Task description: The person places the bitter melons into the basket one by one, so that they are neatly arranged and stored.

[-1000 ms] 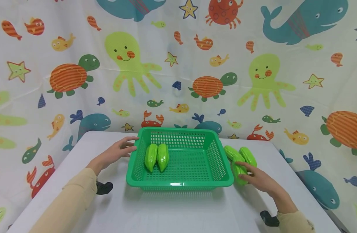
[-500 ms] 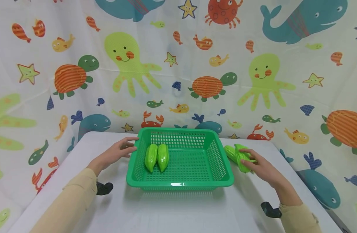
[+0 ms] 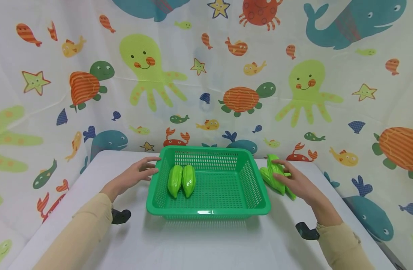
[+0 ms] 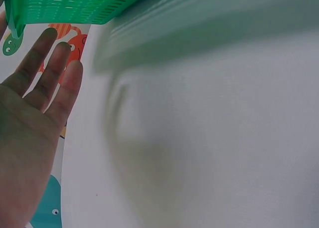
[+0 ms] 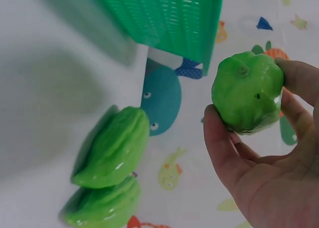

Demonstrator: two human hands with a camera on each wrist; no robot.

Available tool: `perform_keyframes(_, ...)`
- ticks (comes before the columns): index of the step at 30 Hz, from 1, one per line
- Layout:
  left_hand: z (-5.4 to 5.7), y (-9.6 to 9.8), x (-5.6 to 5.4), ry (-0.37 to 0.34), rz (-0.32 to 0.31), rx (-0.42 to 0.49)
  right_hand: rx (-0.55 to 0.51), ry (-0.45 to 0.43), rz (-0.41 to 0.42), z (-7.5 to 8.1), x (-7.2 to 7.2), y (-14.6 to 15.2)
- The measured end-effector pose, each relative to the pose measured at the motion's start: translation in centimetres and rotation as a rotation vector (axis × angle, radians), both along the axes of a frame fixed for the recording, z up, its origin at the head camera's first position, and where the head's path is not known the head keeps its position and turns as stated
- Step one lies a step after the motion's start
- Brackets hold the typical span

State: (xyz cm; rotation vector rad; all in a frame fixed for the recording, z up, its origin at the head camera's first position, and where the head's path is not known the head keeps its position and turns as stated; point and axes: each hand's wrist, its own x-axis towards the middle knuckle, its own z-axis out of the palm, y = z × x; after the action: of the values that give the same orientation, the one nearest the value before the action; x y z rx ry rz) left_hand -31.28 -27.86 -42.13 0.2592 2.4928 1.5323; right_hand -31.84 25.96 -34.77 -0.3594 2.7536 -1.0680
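Held gourd hangs to the right of the basket, level in the head view with the back part of its right wall, and outside it. The right hand grips it between thumb and fingers, which are bent round its sides; the right wrist view shows it end-on and apart from the table.

In the head view a second ago this hand was at a gourd lower down, beside the right side of the basket; half a second ago the gourd was in the grip, in front of the others. Now it sits further up in the view and points more steeply, with its upper end toward the cloth behind the basket. One loose gourd and another loose gourd lie on the table to the right of the basket, just beside each other.

I judge from this that the picking-up is done and the grip looks steady, while the gourd itself is not in the basket. Inside, against the left part of the basket, the left inner gourd and the right inner gourd lie side by side, unchanged.

The left hand stays at the left rim of the basket, its fingers spread and fairly straight, holding nothing; whether a fingertip touches the rim I cannot tell.
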Motion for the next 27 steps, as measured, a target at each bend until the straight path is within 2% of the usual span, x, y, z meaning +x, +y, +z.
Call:
perform_keyframes(5, 0.1, -0.1, 0.0, 0.001, -0.002, -0.001, -0.017, 0.033, 0.032, 1.1, -0.6, -1.2)
perform_keyframes(12, 0.0, -0.1, 0.0, 0.004, -0.003, 0.001, -0.048, 0.075, 0.12, 2.5, -1.9, -3.5)
perform_keyframes(18, 0.0, 0.0, 0.1, 0.004, -0.001, -0.002, -0.06, 0.063, 0.126, 3.8, -2.7, -5.9)
perform_keyframes(22, 0.1, 0.0, 0.1, 0.009, -0.001, -0.006, -0.085, 0.058, 0.135, 3.9, -3.3, -7.3)
perform_keyframes(27, 0.1, 0.1, 0.1, 0.007, 0.009, -0.012, -0.055, 0.044, 0.167, 3.6, -3.9, -9.1)
